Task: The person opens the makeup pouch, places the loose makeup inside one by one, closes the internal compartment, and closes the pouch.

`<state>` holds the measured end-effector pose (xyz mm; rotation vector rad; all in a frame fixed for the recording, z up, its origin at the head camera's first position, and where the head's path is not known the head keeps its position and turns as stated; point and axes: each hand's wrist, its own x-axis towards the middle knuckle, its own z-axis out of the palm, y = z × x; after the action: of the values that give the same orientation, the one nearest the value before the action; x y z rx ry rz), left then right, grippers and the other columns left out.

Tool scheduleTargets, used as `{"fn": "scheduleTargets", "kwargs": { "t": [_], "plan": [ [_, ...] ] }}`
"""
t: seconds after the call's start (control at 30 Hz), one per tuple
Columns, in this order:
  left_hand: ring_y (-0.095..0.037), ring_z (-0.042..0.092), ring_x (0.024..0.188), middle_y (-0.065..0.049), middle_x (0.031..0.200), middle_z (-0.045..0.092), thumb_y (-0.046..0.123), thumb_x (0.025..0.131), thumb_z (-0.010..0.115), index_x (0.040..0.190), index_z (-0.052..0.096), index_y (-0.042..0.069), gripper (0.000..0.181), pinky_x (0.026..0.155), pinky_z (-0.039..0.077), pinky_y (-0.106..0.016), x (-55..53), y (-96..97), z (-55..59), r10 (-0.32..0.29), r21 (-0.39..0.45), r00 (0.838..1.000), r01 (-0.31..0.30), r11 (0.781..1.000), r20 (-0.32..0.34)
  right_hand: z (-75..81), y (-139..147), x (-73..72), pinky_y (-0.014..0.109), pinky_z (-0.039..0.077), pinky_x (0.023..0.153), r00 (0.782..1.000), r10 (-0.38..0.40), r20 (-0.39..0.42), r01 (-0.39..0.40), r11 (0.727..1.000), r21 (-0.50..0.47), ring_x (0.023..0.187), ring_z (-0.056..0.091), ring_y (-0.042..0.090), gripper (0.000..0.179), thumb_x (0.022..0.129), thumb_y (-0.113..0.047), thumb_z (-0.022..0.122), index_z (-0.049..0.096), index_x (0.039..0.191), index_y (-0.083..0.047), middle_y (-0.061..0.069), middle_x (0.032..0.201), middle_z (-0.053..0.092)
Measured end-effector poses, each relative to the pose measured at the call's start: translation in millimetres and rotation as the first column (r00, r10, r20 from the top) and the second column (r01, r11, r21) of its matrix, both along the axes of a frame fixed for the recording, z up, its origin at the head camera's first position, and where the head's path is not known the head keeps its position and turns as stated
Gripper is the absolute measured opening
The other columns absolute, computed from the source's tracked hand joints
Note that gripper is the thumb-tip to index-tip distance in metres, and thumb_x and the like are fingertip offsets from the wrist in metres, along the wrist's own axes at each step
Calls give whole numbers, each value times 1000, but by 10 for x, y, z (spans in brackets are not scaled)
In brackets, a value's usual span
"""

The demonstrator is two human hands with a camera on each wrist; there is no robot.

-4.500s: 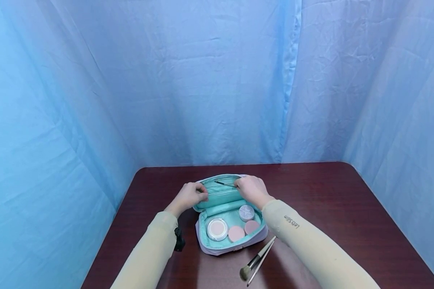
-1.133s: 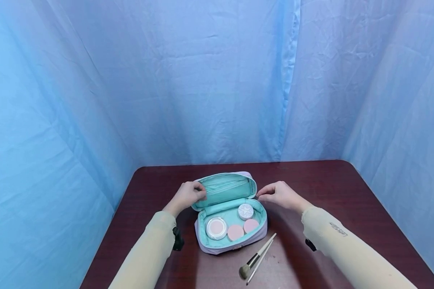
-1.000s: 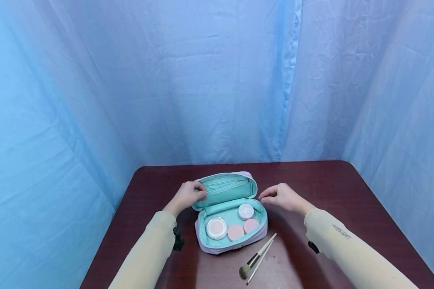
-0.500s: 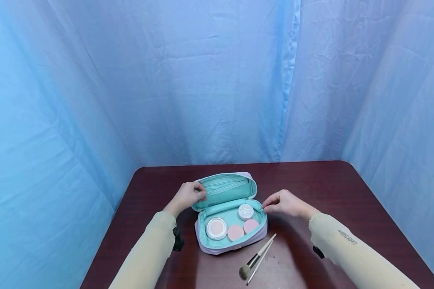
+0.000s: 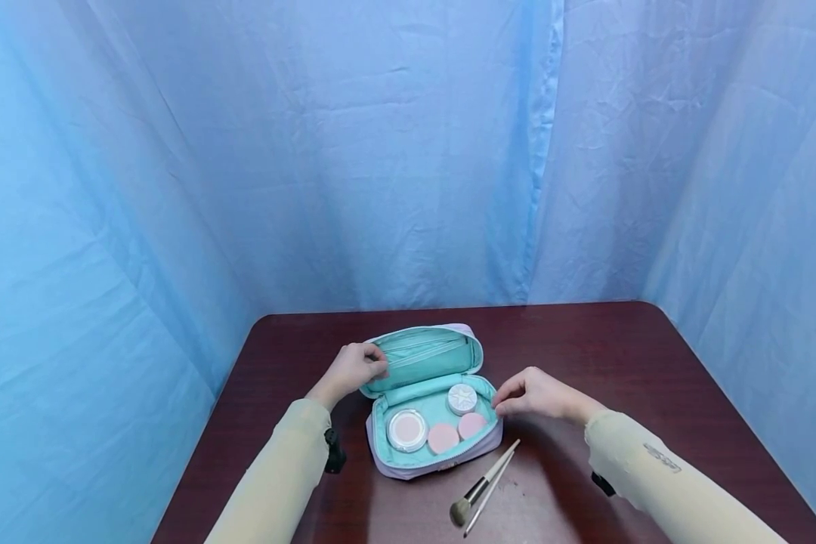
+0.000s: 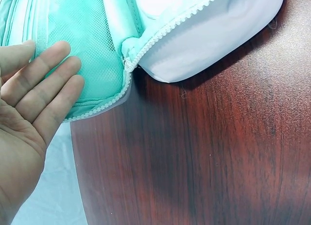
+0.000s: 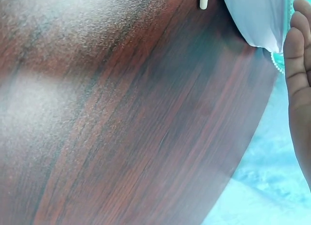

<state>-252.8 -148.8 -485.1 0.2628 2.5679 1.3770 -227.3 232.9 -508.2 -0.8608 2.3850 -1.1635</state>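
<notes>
An open cosmetic bag (image 5: 408,474), lilac outside and mint inside, lies on the table with its lid tilted back. At the lid's left side, my left hand (image 5: 353,370) pinches the edge of the mesh pocket (image 6: 87,35) with thumb and forefinger, its other fingers extended. My right hand (image 5: 540,394) is by the bag's right rim, fingers loosely bent and no object seen in them; whether the fingertips touch the rim I cannot tell. Inside the base are a round compact (image 5: 407,430), a white star-patterned round case (image 5: 462,399) and two pink round pieces (image 5: 443,438).
Right in front of the bag lie a fluffy makeup brush (image 5: 460,511) and a thin brush (image 5: 487,495), handles crossing near the bag's corner. The dark wooden table (image 5: 585,340) has rounded far corners. Blue curtains (image 5: 408,151) hang around it.
Earlier my right hand held a thin dark brush at the lid pocket; it has left that brush and moved right, then slowly toward me along the bag's rim. My left hand has stayed put.
</notes>
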Motion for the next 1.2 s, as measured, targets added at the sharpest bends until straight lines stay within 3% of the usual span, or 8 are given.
{"fn": "scheduleTargets", "kwargs": {
  "t": [0.2, 0.4, 0.57, 1.0, 1.2],
  "plan": [
    [-40, 69, 94, -5, 89, 72, 15, 101, 65, 99, 73, 7, 12, 83, 57, -55, 1, 4, -2, 5, -7, 1000, -5, 1000, -1, -57, 12, 27, 26, 58, 72, 999, 45, 28, -44, 999, -15, 78, 67, 6, 14, 91, -18, 77, 80, 96, -6, -4, 88, 76],
    [-40, 69, 94, -5, 90, 72, 15, 101, 65, 99, 74, 7, 12, 84, 57, -55, -2, 10, -2, 5, -7, 1000, -5, 1000, 4, -121, 37, 82, 31, 60, 71, 990, 56, 128, -55, 998, -12, 77, 69, 11, 7, 90, -19, 78, 82, 95, -15, -1, 87, 77],
    [-40, 69, 94, -6, 90, 73, 14, 101, 64, 99, 73, 6, 12, 83, 57, -54, -9, 15, -11, 3, -9, 1000, -3, 1000, -4, -196, 45, 121, 25, 58, 71, 988, 80, 135, -81, 997, 5, 80, 68, 7, 9, 89, -20, 79, 83, 96, -16, -3, 89, 78],
    [-41, 69, 94, -6, 88, 73, 15, 100, 65, 97, 74, 7, 12, 84, 57, -55, 0, 14, -10, 5, -7, 1000, -5, 1000, -7, -388, -8, 206, 22, 51, 75, 990, 137, -19, -136, 990, 35, 87, 60, 3, 11, 84, -21, 83, 84, 95, -23, -13, 91, 71],
    [-39, 70, 95, -5, 89, 72, 15, 100, 66, 98, 73, 7, 11, 84, 57, -54, 6, 14, -7, 8, -11, 1000, -8, 1000, -4, -459, -7, 229, 20, 51, 76, 974, 185, -132, -182, 983, 34, 88, 59, -1, 16, 83, -18, 84, 84, 99, -21, -16, 92, 69]
  ]
}}
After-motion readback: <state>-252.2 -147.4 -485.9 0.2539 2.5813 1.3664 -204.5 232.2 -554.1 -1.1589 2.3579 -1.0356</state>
